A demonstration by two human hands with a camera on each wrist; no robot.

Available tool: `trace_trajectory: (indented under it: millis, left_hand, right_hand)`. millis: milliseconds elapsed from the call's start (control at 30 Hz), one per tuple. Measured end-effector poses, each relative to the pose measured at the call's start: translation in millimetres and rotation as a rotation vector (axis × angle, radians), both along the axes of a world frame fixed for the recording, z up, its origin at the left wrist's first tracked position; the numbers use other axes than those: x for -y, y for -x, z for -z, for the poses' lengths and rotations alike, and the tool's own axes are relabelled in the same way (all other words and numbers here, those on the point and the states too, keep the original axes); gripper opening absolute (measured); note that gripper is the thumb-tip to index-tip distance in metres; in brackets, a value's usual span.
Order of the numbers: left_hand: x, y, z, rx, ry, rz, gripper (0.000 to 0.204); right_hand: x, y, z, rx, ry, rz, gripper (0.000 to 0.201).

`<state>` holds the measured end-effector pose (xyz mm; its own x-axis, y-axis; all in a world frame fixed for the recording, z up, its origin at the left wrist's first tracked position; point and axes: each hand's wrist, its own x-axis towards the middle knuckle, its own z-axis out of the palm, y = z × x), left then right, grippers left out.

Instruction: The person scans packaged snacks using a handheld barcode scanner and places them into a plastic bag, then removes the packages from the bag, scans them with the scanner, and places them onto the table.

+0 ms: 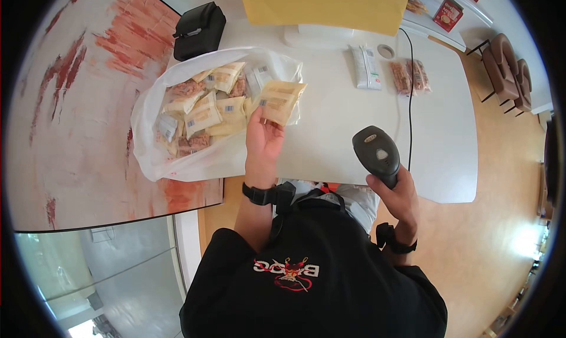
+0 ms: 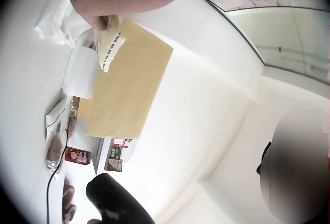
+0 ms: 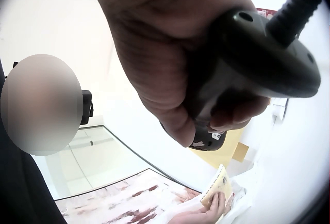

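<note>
My left hand (image 1: 265,142) grips a yellowish food packet (image 1: 280,102) by its lower edge, at the right side of a white plastic bag (image 1: 145,139). The bag lies wide at the top and holds several similar packets (image 1: 202,112). A dark handheld barcode scanner (image 1: 376,152) is in my right hand (image 1: 402,198), fingers wrapped round its handle. In the right wrist view the scanner's handle end (image 3: 268,53) and the start of its cord show close up. The packet (image 2: 110,46) hangs from the left fingers in the left wrist view.
Farther back on the white table (image 1: 330,143) lie a white packet (image 1: 367,68), packets of brownish food (image 1: 410,77) and a roll of tape (image 1: 386,51). A black cable (image 1: 411,120) crosses the right side. Behind the bag stands a black case (image 1: 199,31); a yellow panel (image 1: 324,7) stands at the back.
</note>
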<state>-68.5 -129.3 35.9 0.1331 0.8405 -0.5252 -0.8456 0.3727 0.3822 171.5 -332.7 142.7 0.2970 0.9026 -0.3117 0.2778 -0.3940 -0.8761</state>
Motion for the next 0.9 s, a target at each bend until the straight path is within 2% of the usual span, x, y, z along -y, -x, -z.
trace_trajectory:
  millis: [67, 200, 267, 300, 367, 433, 567, 633, 667, 733, 900]
  left_hand:
    - [0.6, -11.7, -22.6, 0.031, 0.018, 0.045, 0.033]
    - [-1.3, -7.8, -16.0, -0.005, -0.049, -0.057, 0.036]
    - [4.2, -2.8, -22.6, -0.127, -0.169, -0.303, 0.039]
    - [5.8, 2.2, -27.5, -0.132, -0.167, -0.305, 0.039]
    - [8.0, 20.0, -36.9, -0.349, -0.173, -0.508, 0.039]
    - [8.7, 40.2, -33.1, -0.387, -0.190, -0.570, 0.039]
    - [13.7, 61.3, -25.4, -0.355, -0.223, -0.460, 0.037]
    - [13.8, 60.6, -17.5, -0.092, -0.127, -0.270, 0.034]
    - [13.7, 56.2, -15.6, -0.089, -0.128, -0.273, 0.034]
    - [12.1, 38.3, -11.4, 0.077, -0.105, -0.061, 0.036]
    - [-8.4, -13.4, -8.5, 0.140, -0.130, -0.082, 0.035]
  right_hand:
    - [-0.7, 0.1, 0.4, -0.003, 0.000, -0.002, 0.034]
    - [-0.6, -2.0, 4.0, -0.009, 0.021, 0.066, 0.034]
    - [-0.5, -4.3, 7.5, -0.022, 0.034, 0.086, 0.034]
    - [-1.2, -4.4, 8.2, -0.026, 0.036, 0.083, 0.034]
    - [-2.6, -3.8, 9.0, -0.061, 0.049, 0.098, 0.034]
    - [-5.3, -3.0, 10.9, -0.056, 0.053, 0.081, 0.034]
    - [-14.9, 0.7, 9.7, -0.042, 0.044, 0.037, 0.035]
    - [-18.1, 3.8, 6.6, -0.045, 0.031, 0.025, 0.035]
    - [-19.3, 4.5, 5.0, -0.046, 0.037, 0.018, 0.035]
    - [-20.5, 4.6, 3.9, -0.045, 0.042, 0.010, 0.035]
    - [-15.2, 3.0, 0.8, -0.012, 0.053, 0.049, 0.035]
